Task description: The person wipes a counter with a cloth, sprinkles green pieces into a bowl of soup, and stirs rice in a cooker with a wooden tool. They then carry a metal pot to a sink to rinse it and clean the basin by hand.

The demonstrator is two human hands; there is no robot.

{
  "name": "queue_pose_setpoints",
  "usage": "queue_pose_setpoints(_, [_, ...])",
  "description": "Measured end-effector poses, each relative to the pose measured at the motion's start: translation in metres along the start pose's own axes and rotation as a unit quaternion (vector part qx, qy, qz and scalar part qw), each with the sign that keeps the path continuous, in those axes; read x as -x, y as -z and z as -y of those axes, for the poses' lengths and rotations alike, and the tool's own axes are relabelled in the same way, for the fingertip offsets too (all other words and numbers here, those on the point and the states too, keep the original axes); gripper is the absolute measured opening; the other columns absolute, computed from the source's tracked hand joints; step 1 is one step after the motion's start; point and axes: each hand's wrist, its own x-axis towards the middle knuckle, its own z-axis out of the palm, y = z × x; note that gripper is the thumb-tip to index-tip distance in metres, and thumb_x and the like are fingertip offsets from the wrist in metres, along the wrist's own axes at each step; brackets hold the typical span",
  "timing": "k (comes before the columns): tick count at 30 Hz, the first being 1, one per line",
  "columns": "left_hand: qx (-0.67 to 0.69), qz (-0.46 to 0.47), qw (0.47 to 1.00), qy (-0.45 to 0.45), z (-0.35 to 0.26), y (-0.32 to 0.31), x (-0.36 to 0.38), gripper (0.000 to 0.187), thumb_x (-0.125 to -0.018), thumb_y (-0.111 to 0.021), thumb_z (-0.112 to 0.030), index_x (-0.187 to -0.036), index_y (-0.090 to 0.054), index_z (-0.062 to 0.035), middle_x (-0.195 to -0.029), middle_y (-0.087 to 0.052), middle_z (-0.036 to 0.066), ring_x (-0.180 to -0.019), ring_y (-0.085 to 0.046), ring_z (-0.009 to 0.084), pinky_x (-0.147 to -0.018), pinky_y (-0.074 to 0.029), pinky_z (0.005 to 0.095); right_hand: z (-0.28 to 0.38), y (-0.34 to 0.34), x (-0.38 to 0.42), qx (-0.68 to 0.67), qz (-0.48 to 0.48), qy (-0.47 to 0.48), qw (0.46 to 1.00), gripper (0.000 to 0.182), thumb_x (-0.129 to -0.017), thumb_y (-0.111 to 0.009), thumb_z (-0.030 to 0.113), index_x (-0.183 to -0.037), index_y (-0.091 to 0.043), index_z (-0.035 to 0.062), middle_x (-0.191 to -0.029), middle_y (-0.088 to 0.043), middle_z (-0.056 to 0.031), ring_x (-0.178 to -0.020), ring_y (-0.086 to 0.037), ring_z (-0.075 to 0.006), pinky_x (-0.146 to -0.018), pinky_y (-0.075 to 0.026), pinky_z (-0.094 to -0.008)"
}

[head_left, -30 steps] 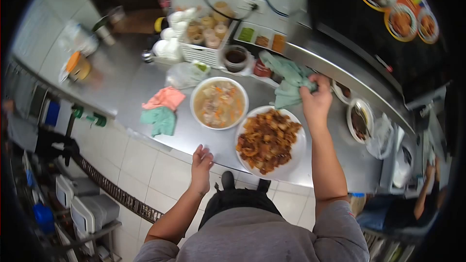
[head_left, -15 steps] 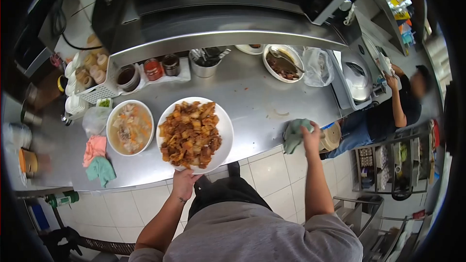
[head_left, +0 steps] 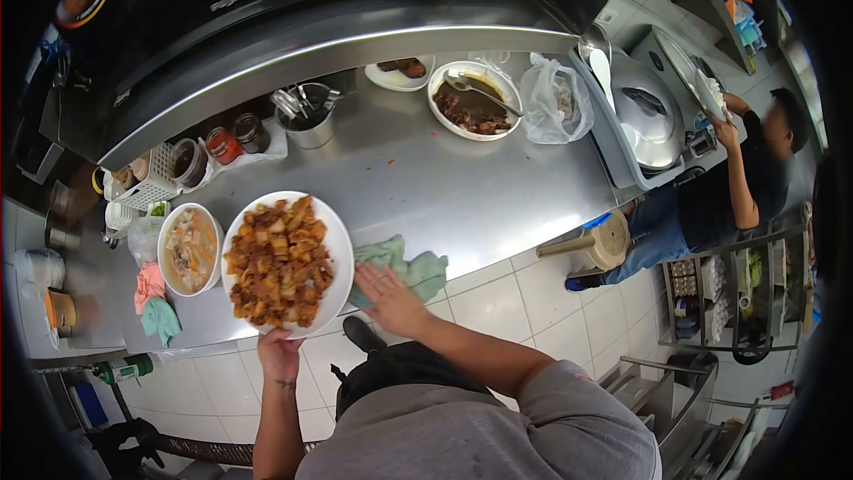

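My left hand [head_left: 280, 354] grips the near rim of a white plate [head_left: 336, 253] heaped with browned, diced food [head_left: 277, 262]. My right hand [head_left: 389, 300] lies flat, fingers stretched, on a green cloth [head_left: 413, 271] at the counter's front edge, just right of the plate. Left of the plate is a white bowl of soup [head_left: 190, 249] with orange and pale pieces. A pink cloth [head_left: 149, 286] and a second green cloth [head_left: 161, 320] lie beyond the bowl, at the counter's edge.
Along the back of the steel counter [head_left: 498, 204] stand sauce jars [head_left: 223, 146], a utensil pot [head_left: 308, 124], a dish with dark sauce [head_left: 475, 100] and a plastic bag [head_left: 555, 102]. A grey bin [head_left: 622, 147] holds a lid. At right, a person [head_left: 724, 182] holds a plate.
My right hand has moved left with the green cloth, from the counter's right part to beside the plate, and now lies flat on it. The view has shifted. My left hand still holds the plate.
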Motion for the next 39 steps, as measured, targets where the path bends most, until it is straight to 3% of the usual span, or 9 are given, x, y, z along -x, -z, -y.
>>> queue_pose_setpoints(3, [0.009,-0.028,0.998,-0.047,0.004,-0.018,0.026,0.066,-0.068,-0.047,0.005,-0.132,-0.039,-0.0056,-0.127,-0.052,0.013,-0.113,-0.056,0.0312,-0.088,-0.053,0.048,-0.085,0.074,0.032,0.193,-0.074,-0.148,0.967,0.075,-0.073,-0.07,0.035,-0.14,-0.039,0.0232,-0.145,-0.031,-0.0201,-0.137,-0.025,-0.0368,-0.109,-0.017,-0.0597])
queue_pose_setpoints(6, [0.026,-0.053,0.995,-0.083,0.007,-0.04,0.055,0.067,-0.067,-0.047,0.005,-0.133,-0.037,-0.0053,-0.128,-0.051,0.013,-0.115,-0.054,0.0316,-0.089,-0.053,0.0487,-0.214,0.161,0.065,0.372,-0.206,-0.382,0.82,0.069,-0.079,-0.062,0.044,-0.14,-0.04,0.0233,-0.146,-0.028,-0.0229,-0.137,-0.021,-0.041,-0.106,-0.014,-0.0647])
queue_pose_setpoints(9, [0.057,-0.082,0.99,-0.096,0.013,-0.041,0.075,0.067,-0.067,-0.047,0.005,-0.133,-0.037,-0.0054,-0.129,-0.051,0.013,-0.114,-0.055,0.0321,-0.089,-0.053,0.0476,-0.301,0.233,0.057,0.302,-0.282,-0.51,0.755,0.063,-0.087,-0.053,0.044,-0.142,-0.037,0.0167,-0.147,-0.026,-0.024,-0.138,-0.02,-0.0401,-0.108,-0.014,-0.0597])
queue_pose_setpoints(23, [0.083,-0.166,0.971,-0.152,0.018,-0.074,0.167,0.064,-0.065,-0.047,0.004,-0.128,-0.042,-0.0001,-0.125,-0.054,0.014,-0.112,-0.056,0.0304,-0.092,-0.051,0.0424,-0.167,0.076,-0.198,0.162,-0.162,-0.189,0.955,0.065,-0.087,-0.055,0.033,-0.143,-0.033,0.0091,-0.147,-0.026,-0.0226,-0.139,-0.019,-0.0355,-0.113,-0.012,-0.0514])
queue_pose_setpoints(29, [0.097,-0.201,0.962,-0.158,0.026,-0.079,0.185,0.064,-0.064,-0.047,0.004,-0.128,-0.043,-0.0003,-0.123,-0.055,0.013,-0.112,-0.056,0.0305,-0.093,-0.05,0.0428,-0.048,-0.078,-0.123,0.1,-0.074,0.099,0.987,0.05,-0.085,-0.05,0.019,-0.132,-0.045,0.0037,-0.141,-0.036,-0.0235,-0.133,-0.031,-0.0377,-0.111,-0.016,-0.0539])
queue_pose_setpoints(31, [0.096,-0.2,0.961,-0.167,0.025,-0.077,0.183,0.064,-0.064,-0.048,0.004,-0.127,-0.043,0.0004,-0.122,-0.055,0.014,-0.11,-0.057,0.0312,-0.092,-0.051,0.0441,0.024,-0.094,-0.064,-0.259,0.116,0.092,0.954,0.052,-0.085,-0.055,0.025,-0.13,-0.044,0.0005,-0.138,-0.04,-0.024,-0.129,-0.035,-0.0383,-0.11,-0.023,-0.0488])
queue_pose_setpoints(32, [0.093,-0.207,0.962,-0.154,0.023,-0.078,0.172,0.065,-0.063,-0.048,0.004,-0.127,-0.043,0.0009,-0.121,-0.056,0.015,-0.108,-0.059,0.032,-0.092,-0.052,0.0452,0.053,-0.09,-0.039,-0.528,0.121,0.04,0.84,0.059,-0.084,-0.061,0.031,-0.131,-0.042,-0.0001,-0.136,-0.041,-0.0245,-0.13,-0.035,-0.0371,-0.11,-0.025,-0.0441])
queue_pose_setpoints(36, [0.091,-0.208,0.956,-0.184,0.018,-0.077,0.173,0.065,-0.063,-0.047,0.005,-0.128,-0.042,0.0014,-0.122,-0.055,0.016,-0.109,-0.059,0.0324,-0.091,-0.052,0.0453,0.048,0.005,-0.044,-0.23,0.137,0.037,0.963,0.038,-0.072,-0.058,0.002,-0.109,-0.06,0.0012,-0.103,-0.064,-0.0174,-0.093,-0.061,-0.0368,-0.085,-0.048,-0.0411])
queue_pose_setpoints(39, [0.091,-0.219,0.954,-0.185,0.017,-0.073,0.164,0.066,-0.063,-0.047,0.005,-0.128,-0.041,0.0019,-0.123,-0.053,0.016,-0.11,-0.058,0.0326,-0.09,-0.053,0.0458,-0.016,0.084,-0.088,-0.166,-0.109,0.007,0.98,0.039,-0.066,-0.058,-0.003,-0.104,-0.063,0.0034,-0.105,-0.063,-0.0154,-0.1,-0.057,-0.0356,-0.088,-0.044,-0.044])
